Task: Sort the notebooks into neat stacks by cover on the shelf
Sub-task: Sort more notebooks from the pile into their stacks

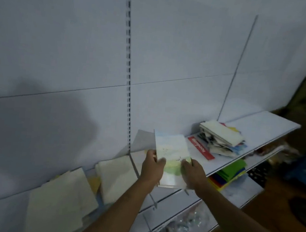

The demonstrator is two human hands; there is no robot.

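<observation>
My left hand (153, 166) grips left edge of landscape-cover notebook (171, 154), thumb curled over front. My right hand (192, 172) grips its right edge, fingers wrapped behind. Notebook tilted upright, just below frame centre, above white shelf (270, 124). Cream-cover stacks (117, 177) lie lower left on shelf. Messy mixed pile (220, 138) right of centre, red notebook (201, 147) flat just beside it. Coloured sheets (228, 174) on lower shelf, below right.

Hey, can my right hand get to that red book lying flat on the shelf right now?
Probably not yet: the right hand and left hand both hold the landscape-cover notebook. The path to the red book looks open once that grip is freed.
</observation>
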